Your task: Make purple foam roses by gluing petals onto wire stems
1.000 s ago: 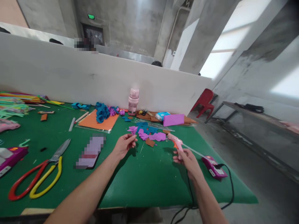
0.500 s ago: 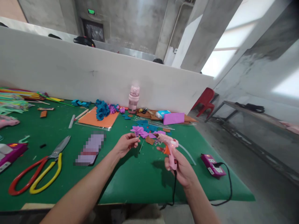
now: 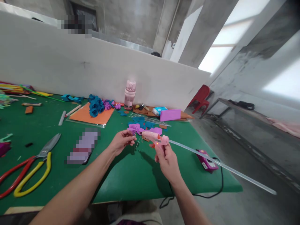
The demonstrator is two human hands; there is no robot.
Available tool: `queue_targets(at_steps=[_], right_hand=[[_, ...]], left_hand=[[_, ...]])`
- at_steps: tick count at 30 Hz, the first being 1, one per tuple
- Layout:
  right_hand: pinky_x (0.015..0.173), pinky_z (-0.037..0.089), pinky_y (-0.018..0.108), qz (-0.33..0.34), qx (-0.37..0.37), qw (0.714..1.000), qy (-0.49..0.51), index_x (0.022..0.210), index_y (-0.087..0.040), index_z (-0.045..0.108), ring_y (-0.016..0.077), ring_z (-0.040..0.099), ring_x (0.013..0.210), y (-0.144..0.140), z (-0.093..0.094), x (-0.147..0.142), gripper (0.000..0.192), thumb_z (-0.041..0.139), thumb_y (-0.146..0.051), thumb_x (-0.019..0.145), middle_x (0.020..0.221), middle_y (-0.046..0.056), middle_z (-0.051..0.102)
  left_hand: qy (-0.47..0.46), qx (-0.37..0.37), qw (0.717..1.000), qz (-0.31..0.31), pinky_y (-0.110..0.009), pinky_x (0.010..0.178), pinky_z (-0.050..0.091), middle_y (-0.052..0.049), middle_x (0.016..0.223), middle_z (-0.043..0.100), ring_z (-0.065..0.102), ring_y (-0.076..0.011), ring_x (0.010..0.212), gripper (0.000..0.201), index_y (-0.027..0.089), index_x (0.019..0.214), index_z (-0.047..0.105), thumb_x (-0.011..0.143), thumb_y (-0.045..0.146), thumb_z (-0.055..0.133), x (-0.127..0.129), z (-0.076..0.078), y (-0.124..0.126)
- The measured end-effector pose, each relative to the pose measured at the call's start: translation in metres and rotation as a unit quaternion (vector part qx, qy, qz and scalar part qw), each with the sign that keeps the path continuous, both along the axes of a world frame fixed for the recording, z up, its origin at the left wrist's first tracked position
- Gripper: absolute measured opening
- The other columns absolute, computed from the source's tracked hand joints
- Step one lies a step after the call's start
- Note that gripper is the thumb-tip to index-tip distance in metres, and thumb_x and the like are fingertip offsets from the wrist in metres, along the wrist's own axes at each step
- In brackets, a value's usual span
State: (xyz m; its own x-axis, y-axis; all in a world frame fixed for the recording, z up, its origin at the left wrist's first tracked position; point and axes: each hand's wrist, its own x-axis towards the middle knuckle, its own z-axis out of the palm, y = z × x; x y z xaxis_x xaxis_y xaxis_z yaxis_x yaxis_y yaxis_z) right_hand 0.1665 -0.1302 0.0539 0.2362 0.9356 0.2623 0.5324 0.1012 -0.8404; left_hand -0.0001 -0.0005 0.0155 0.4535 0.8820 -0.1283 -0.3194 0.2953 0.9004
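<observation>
Right now my left hand pinches a small purple felt flower by its thin wire stem, fingers closed on it just left of the frame's centre. My right hand is clamped around the grip of a pink glue gun, its nozzle pointing left and almost touching the flower. A long clear glue stick juts from the gun's back, running to the lower right past the edge of the green table and out over the grey floor.

Both hands sit close together above bare green felt, with open room beneath and in front of them. The table's near edge runs along the bottom of the frame; its right edge lies near a purple power adapter and a black cord that drops over it. Red and yellow scissors lie well apart at lower left. Behind the flower, felt scraps, an orange sheet and a pink bottle crowd toward the white partition.
</observation>
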Motion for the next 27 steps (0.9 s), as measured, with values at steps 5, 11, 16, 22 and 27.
queue_targets(at_steps=[5,11,16,22,27], right_hand=[[0.059,0.046,0.025,0.008,0.015,0.998,-0.062,0.110,-0.017,0.052,0.0150,0.060,0.062,0.002,-0.002,-0.003,0.031,0.039,-0.036,0.090,0.101,0.009,0.065],[0.064,0.048,0.028,0.004,0.022,0.995,-0.094,0.113,-0.017,0.052,0.0209,0.063,0.079,0.004,-0.006,-0.006,0.032,0.039,-0.035,0.090,0.099,0.010,0.065],[0.065,0.049,0.030,0.001,0.031,0.994,-0.109,0.113,-0.017,0.053,0.0223,0.063,0.082,0.005,-0.006,-0.008,0.032,0.039,-0.034,0.090,0.099,0.011,0.065],[0.066,0.049,0.030,0.002,0.031,0.993,-0.110,0.115,-0.017,0.052,0.0221,0.063,0.082,0.007,-0.008,-0.008,0.033,0.038,-0.034,0.090,0.100,0.011,0.065],[0.066,0.049,0.030,-0.004,0.027,0.994,-0.110,0.115,-0.017,0.051,0.0220,0.063,0.083,0.008,-0.011,-0.008,0.033,0.038,-0.034,0.090,0.103,0.011,0.064]], left_hand=[[0.004,0.004,1.000,-0.006,-0.018,0.048,0.042,-0.004,0.066,0.066,0.057,-0.0074,0.049,0.027,0.013,0.072,0.056,0.058,0.022,0.077,0.000,-0.002,0.001],[-0.001,0.002,1.000,-0.011,-0.018,0.048,0.042,-0.004,0.066,0.066,0.056,-0.0071,0.049,0.027,0.013,0.071,0.055,0.059,0.022,0.077,0.000,-0.002,0.001],[0.002,0.001,1.000,-0.012,-0.019,0.048,0.043,-0.004,0.066,0.067,0.057,-0.0074,0.049,0.027,0.013,0.072,0.056,0.058,0.022,0.077,-0.001,-0.002,0.001],[-0.004,0.003,1.000,-0.013,-0.019,0.048,0.043,-0.004,0.066,0.067,0.057,-0.0077,0.048,0.027,0.013,0.071,0.055,0.057,0.021,0.078,-0.001,-0.003,0.001],[-0.005,0.008,1.000,-0.019,-0.019,0.048,0.044,-0.004,0.066,0.067,0.057,-0.0076,0.048,0.027,0.013,0.071,0.055,0.058,0.022,0.078,-0.001,-0.004,0.002]])
